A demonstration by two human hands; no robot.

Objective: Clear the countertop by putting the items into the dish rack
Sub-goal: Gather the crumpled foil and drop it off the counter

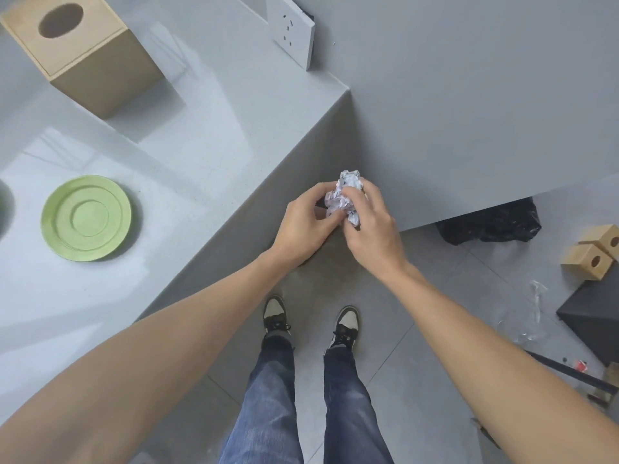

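A crumpled ball of white paper (345, 192) is pressed between both hands, off the counter's right edge and above the floor. My left hand (306, 226) grips it from the left, my right hand (373, 226) closes over it from the right. A green plate (86, 217) lies flat on the grey countertop (207, 135) to the left, far from both hands. A wooden tissue box (80, 51) with an oval hole stands at the counter's back left. No dish rack is in view.
A white socket plate (293, 26) sits on the wall behind the counter. On the floor to the right lie a black plastic bag (489, 222), two small wooden boxes (594, 252), a dark box (593, 313) and scraps. My feet stand below the hands.
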